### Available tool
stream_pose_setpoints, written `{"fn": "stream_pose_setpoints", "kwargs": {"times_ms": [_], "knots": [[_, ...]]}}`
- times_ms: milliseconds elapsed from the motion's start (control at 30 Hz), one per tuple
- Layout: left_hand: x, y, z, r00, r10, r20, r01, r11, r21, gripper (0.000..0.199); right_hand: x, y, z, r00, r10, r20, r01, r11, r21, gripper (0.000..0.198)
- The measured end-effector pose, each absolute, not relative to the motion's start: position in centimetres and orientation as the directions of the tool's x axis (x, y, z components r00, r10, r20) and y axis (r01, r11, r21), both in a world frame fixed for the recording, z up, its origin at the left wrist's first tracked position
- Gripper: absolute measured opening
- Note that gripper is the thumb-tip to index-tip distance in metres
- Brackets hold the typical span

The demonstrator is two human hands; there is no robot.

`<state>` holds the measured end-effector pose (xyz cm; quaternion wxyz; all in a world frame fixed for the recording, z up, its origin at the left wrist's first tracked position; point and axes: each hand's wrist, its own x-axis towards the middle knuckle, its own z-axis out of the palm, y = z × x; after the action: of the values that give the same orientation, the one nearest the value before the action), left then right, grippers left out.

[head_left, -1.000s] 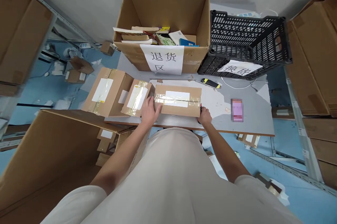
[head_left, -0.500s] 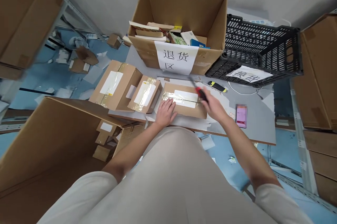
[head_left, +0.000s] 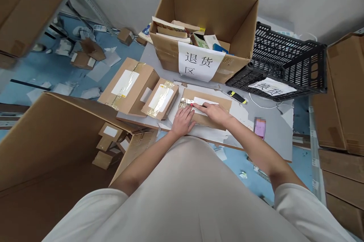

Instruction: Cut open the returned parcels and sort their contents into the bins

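A taped cardboard box [head_left: 212,121] with a white label lies flat on the table before me. My left hand [head_left: 182,120] rests on its left end, fingers stretched out and pressing on the cardboard. Closed around a red and black box cutter [head_left: 192,104], my right hand [head_left: 213,112] is over the label, close to the left fingertips. Only the cutter's red end and a bit of its dark handle show; its blade is hidden. Two more taped boxes stand to the left, a small one [head_left: 169,105] and a larger one [head_left: 121,99].
Behind the work stands a big carton [head_left: 162,58] of books with a paper sign. A black plastic crate [head_left: 315,71], a yellow-black cutter [head_left: 237,97] and a phone [head_left: 259,128] are to the right. An open carton [head_left: 57,132] holding small boxes sits at lower left.
My right hand has moved left along the box with the box cutter, from its right end to beside my left fingers. The left hand stays on the box; the view has shifted slightly.
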<state>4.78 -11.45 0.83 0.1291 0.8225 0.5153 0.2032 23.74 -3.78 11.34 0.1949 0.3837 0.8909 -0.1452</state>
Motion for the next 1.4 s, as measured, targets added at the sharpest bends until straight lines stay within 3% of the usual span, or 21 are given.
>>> {"fn": "stream_pose_setpoints", "kwargs": {"times_ms": [433,567,633,767,900,1000,1067,1133,1200,1300,1400], "knots": [[4.6,-11.4,-0.1,0.4,0.902,0.163,0.809,-0.431,0.399,0.053,21.8,-3.8,12.1,-0.578,0.625,-0.525,0.749,0.662,-0.037,0.066],[4.6,-11.5,-0.5,0.384,0.91,0.152,0.817,-0.412,0.403,0.05,23.5,-3.8,11.6,-0.579,0.628,-0.519,0.762,0.644,-0.071,0.063],[4.6,-11.5,-0.6,0.374,0.916,0.148,0.819,-0.401,0.41,0.05,26.6,-4.4,11.8,-0.547,0.651,-0.526,0.787,0.614,-0.059,0.062],[4.7,-11.4,-0.8,0.353,0.926,0.133,0.82,-0.375,0.433,0.049,34.6,-7.2,13.4,-0.362,0.748,-0.557,0.863,0.495,0.104,0.067],[5.2,-11.2,-0.6,0.344,0.93,0.132,0.823,-0.366,0.434,0.048,39.4,-10.7,15.2,-0.287,0.821,-0.493,0.911,0.394,0.126,0.075],[5.4,-11.2,0.0,0.333,0.934,0.128,0.845,-0.356,0.4,0.047,41.6,-13.0,15.6,-0.237,0.896,-0.376,0.969,0.243,-0.032,0.066],[5.4,-11.2,0.6,0.349,0.929,0.122,0.855,-0.369,0.365,0.049,42.6,-14.4,14.6,-0.148,0.94,-0.309,0.957,0.057,-0.285,0.057],[5.3,-11.0,1.4,0.386,0.915,0.114,0.855,-0.402,0.328,0.059,42.7,-15.5,12.5,-0.03,0.943,-0.332,0.816,-0.169,-0.553,0.055],[5.2,-10.6,2.1,0.414,0.904,0.107,0.854,-0.427,0.296,0.075,41.8,-16.2,9.8,0.056,0.909,-0.412,0.595,-0.362,-0.718,0.059],[5.4,-9.4,2.9,0.408,0.91,0.078,0.874,-0.414,0.255,0.099,39.6,-16.4,6.6,0.122,0.874,-0.47,0.325,-0.482,-0.813,0.066],[5.8,-8.3,3.5,0.379,0.926,0.011,0.902,-0.372,0.219,0.113,38.1,-16.3,5.1,0.13,0.869,-0.477,0.184,-0.494,-0.85,0.069]]}}
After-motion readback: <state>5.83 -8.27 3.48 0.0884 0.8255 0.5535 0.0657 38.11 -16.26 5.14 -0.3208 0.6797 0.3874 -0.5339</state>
